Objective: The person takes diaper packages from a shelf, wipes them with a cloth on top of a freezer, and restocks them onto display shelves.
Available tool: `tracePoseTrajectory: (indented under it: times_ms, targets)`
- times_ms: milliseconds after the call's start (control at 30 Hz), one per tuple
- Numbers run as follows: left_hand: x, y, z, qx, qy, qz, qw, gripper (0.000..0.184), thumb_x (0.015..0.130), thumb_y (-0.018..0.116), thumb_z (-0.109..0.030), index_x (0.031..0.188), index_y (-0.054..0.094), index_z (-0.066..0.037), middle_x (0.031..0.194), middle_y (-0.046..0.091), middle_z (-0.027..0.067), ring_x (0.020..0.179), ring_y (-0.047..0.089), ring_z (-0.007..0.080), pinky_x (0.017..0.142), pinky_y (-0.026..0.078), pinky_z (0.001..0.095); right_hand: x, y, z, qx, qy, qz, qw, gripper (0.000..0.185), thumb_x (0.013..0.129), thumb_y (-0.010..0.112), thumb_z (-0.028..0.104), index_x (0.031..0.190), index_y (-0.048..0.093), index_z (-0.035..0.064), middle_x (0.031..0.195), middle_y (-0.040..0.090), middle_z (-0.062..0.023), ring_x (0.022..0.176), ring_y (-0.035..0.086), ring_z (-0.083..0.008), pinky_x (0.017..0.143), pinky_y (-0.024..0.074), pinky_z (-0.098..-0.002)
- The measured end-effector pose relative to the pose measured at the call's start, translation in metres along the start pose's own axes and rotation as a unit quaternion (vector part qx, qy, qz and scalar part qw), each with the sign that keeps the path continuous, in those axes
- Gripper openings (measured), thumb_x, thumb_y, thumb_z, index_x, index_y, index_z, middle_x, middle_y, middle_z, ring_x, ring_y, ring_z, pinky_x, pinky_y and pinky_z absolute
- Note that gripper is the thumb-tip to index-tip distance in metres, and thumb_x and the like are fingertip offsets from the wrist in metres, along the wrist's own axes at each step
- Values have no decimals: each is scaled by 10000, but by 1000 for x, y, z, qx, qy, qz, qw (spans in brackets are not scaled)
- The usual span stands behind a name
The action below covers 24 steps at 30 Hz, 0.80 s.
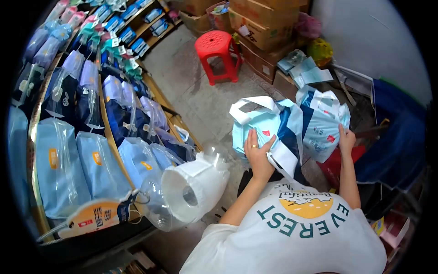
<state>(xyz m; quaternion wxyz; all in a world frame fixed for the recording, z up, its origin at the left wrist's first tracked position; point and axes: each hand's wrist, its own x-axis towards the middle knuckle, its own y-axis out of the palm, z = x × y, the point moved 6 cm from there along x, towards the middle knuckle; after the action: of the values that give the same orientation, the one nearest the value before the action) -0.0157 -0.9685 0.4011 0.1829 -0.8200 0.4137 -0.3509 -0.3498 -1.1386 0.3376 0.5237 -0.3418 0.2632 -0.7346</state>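
Note:
My left hand (261,154) lies with its fingers spread on the front of a light-blue tote bag (260,122). That bag has wide white handles, a dark-blue side and a small red label. To its right a second light-blue tote bag (319,132) with a red label tilts toward me. My right hand (346,138) is closed on the right edge of this second bag, its fingertips partly hidden. A white strap (284,160) hangs beside my left wrist.
A shelf of packed blue bags (59,169) runs along the left. A white roll (194,189) stands at its near end. Ahead are a red stool (218,57) and stacked cardboard boxes (258,27). Dark-blue fabric (392,137) hangs at the right.

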Motion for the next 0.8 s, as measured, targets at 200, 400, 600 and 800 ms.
tracePoseTrajectory:
  times_ms: [200,400,600,800]
  targets:
    - [52,26,42,81,-140,-104,981,369,628,666,-44,983,665,-146,1280,386,223,1168,368,361,959,290,409,128,91,73,37,-129,78,988,412,778,605,396,735,615,-14,554,505,-196,483,453,-248,526,386,-361]
    - [78,65,116,80,-288,-250,921,322,674,634,-177,987,658,-108,1240,393,293,1176,348,394,967,247,429,211,202,143,37,-201,220,954,421,783,616,363,651,566,-34,491,438,-145,470,375,-169,485,348,-340]
    - [41,104,218,7,-390,-424,818,335,711,648,-170,962,583,44,941,578,220,854,558,330,762,439,396,239,302,215,176,-261,319,894,404,781,617,325,638,545,-46,543,483,-155,498,448,-199,498,352,-340]
    - [47,36,205,279,-457,-430,727,363,689,733,-137,926,559,76,845,607,147,693,559,225,622,455,341,223,378,325,148,-269,443,842,379,764,637,287,615,548,-51,552,497,-190,486,484,-281,494,366,-371]
